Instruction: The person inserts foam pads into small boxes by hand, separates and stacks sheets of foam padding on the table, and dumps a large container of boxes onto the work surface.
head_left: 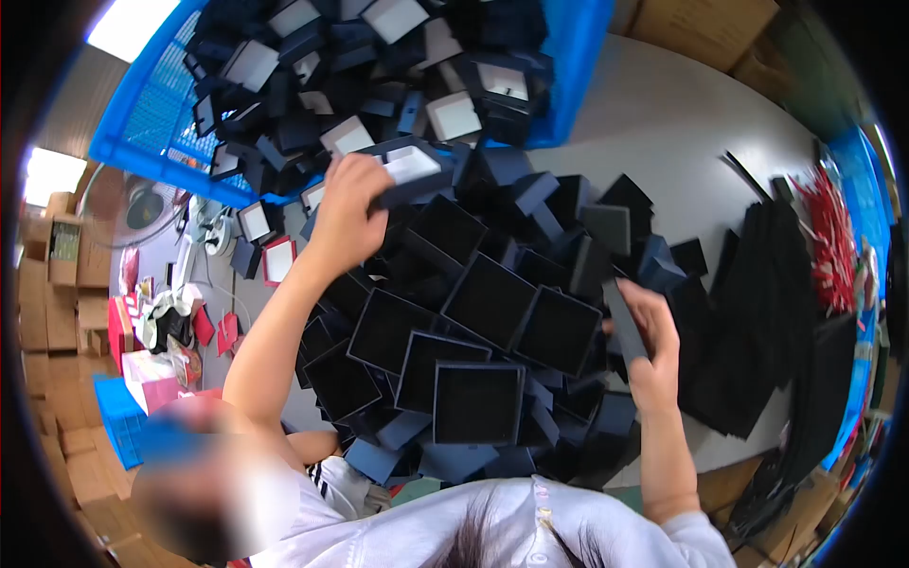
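Observation:
My left hand (pixel 352 213) is closed on a dark box with a white inside (pixel 409 166), at the upper edge of the pile near the blue crate. Over on the right side of the pile, my right hand (pixel 648 331) grips a thin dark box part (pixel 625 322), tilted on its edge. Between the hands lies a heap of dark blue boxes with black insides, among them one square box (pixel 478 402) facing up at the front.
A blue crate (pixel 142 161) full of dark and white boxes stands at the top left. Black cloth (pixel 757 322) and red strips (pixel 826 237) lie at the right. A person (pixel 213 483) is at the lower left. A fan (pixel 142 210) and cartons stand at the left.

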Available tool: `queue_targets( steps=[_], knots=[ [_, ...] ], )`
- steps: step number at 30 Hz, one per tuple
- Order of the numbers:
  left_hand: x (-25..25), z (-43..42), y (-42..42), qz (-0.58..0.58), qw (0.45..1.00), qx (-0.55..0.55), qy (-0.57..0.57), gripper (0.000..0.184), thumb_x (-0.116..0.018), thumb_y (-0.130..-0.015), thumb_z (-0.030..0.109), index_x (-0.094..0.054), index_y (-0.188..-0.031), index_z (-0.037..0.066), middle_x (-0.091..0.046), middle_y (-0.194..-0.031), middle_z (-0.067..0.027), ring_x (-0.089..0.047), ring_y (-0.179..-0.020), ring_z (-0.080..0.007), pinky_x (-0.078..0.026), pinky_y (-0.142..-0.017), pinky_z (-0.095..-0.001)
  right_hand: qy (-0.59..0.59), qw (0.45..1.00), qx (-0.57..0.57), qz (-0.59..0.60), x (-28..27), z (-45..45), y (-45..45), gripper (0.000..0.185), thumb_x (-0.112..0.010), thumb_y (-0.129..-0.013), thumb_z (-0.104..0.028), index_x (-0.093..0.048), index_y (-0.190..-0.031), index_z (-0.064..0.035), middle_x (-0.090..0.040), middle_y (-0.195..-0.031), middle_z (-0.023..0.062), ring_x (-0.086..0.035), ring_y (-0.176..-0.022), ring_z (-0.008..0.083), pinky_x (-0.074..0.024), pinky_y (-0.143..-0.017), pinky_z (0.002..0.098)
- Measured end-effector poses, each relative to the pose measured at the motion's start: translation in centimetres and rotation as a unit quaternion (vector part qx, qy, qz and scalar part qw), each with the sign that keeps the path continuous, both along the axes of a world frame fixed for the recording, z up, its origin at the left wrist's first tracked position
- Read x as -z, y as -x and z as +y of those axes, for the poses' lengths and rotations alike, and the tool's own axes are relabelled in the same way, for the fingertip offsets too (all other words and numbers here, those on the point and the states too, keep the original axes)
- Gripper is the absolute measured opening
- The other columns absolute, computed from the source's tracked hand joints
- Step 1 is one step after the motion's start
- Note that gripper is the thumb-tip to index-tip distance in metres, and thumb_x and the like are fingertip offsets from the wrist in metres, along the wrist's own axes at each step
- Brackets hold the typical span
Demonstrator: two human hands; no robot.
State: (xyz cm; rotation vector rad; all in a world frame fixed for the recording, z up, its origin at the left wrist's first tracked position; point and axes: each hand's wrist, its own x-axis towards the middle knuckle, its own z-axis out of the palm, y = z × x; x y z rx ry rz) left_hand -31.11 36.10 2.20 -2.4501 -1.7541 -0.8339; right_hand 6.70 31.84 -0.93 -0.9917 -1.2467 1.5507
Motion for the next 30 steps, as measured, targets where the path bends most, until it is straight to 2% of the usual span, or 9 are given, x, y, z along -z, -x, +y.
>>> queue_targets(
  steps=[5,11,13,16,17,19,24,28,30],
  knots=[
    [-5.9,-7.0,-9.6,0.119,0.978,0.169,0.032,0.017,-0.062,-0.059,-0.001,-0.055,-0.072,0.006,-0.045,-0.084,-0.0104,-0.054,-0.094,-0.0281,-0.028,-0.105,-0.0625,-0.338,0.927,-0.006,-0.159,-6.7,1.5,4.2,0.072,-0.085,-0.058,-0.041,-0.057,-0.114,-0.0047,-0.051,-0.125,0.0160,-0.050,-0.115,0.0327,-0.0395,-0.098,0.0399],
    [-5.5,-9.8,-13.3,-0.079,0.959,0.250,-0.111,0.023,-0.066,-0.057,0.004,-0.056,-0.077,0.011,-0.054,-0.105,-0.0133,-0.050,-0.109,-0.0383,-0.033,-0.100,-0.0623,-0.332,0.936,-0.003,-0.121,-5.8,-3.6,5.5,0.063,-0.078,-0.072,-0.042,-0.058,-0.119,-0.0048,-0.051,-0.126,0.0145,-0.048,-0.119,0.0314,-0.0399,-0.099,0.0419],
    [-4.8,-10.6,-15.1,-0.169,0.951,0.246,-0.084,0.042,-0.061,-0.068,0.007,-0.051,-0.107,0.016,-0.041,-0.135,-0.0211,-0.033,-0.129,-0.0452,-0.024,-0.106,-0.0582,-0.311,0.948,0.011,-0.072,-5.9,-4.7,4.9,0.054,-0.072,-0.078,-0.040,-0.059,-0.117,-0.0043,-0.051,-0.125,0.0147,-0.048,-0.119,0.0306,-0.0398,-0.098,0.0406],
    [-5.6,-12.0,-18.4,-0.437,0.882,0.173,0.037,0.063,-0.062,-0.078,0.024,-0.040,-0.135,0.007,-0.007,-0.156,-0.0153,-0.016,-0.143,-0.0336,-0.018,-0.113,-0.0444,-0.277,0.955,0.019,-0.101,-6.5,-6.1,4.2,0.042,-0.067,-0.084,-0.035,-0.063,-0.112,-0.0032,-0.050,-0.127,0.0151,-0.049,-0.118,0.0299,-0.0390,-0.098,0.0393],
    [-6.3,-12.7,-19.8,-0.646,0.748,0.127,0.088,0.068,-0.061,-0.081,0.021,-0.033,-0.140,0.001,-0.016,-0.155,-0.0131,-0.022,-0.141,-0.0248,-0.021,-0.112,-0.0344,-0.270,0.957,0.024,-0.100,-6.6,-6.6,4.2,0.041,-0.067,-0.084,-0.034,-0.063,-0.112,-0.0032,-0.049,-0.128,0.0153,-0.049,-0.118,0.0302,-0.0390,-0.098,0.0390],
    [-6.8,-12.7,-21.3,-0.686,0.711,0.027,0.152,0.058,-0.052,-0.088,0.012,-0.032,-0.141,0.000,-0.031,-0.148,-0.0130,-0.036,-0.133,-0.0196,-0.030,-0.107,-0.0304,-0.284,0.950,0.040,-0.126,-6.4,-7.7,4.3,0.039,-0.065,-0.085,-0.034,-0.065,-0.110,-0.0047,-0.047,-0.130,0.0163,-0.041,-0.124,0.0316,-0.0311,-0.103,0.0436],
    [-5.5,-14.0,-21.5,-0.636,0.716,0.061,0.283,0.045,-0.042,-0.093,0.013,-0.041,-0.137,0.000,-0.047,-0.135,-0.0128,-0.047,-0.124,-0.0215,-0.037,-0.104,-0.0323,-0.425,0.847,0.124,-0.293,-7.0,-8.5,2.0,0.038,-0.058,-0.089,-0.039,-0.060,-0.111,-0.0071,-0.042,-0.138,0.0161,-0.035,-0.131,0.0344,-0.0199,-0.109,0.0496],
    [-5.5,-15.0,-22.5,-0.639,0.729,0.050,0.239,0.048,-0.039,-0.100,0.022,-0.032,-0.143,0.004,-0.042,-0.141,-0.0124,-0.040,-0.132,-0.0221,-0.031,-0.110,-0.0345,-0.444,0.861,0.014,-0.249,-6.1,-10.0,2.1,0.055,-0.050,-0.091,-0.048,-0.041,-0.127,-0.0080,-0.034,-0.146,0.0154,-0.024,-0.141,0.0320,-0.0079,-0.114,0.0521],
    [-4.5,-15.4,-21.7,-0.659,0.695,0.069,0.278,0.048,-0.039,-0.099,0.016,-0.029,-0.145,0.006,-0.036,-0.145,-0.0137,-0.041,-0.131,-0.0228,-0.032,-0.109,-0.0344,-0.416,0.881,0.054,-0.218,-5.6,-9.4,1.4,0.040,-0.048,-0.092,-0.031,-0.045,-0.123,-0.0058,-0.038,-0.142,0.0176,-0.029,-0.137,0.0357,-0.0146,-0.112,0.0504]
  ],
)
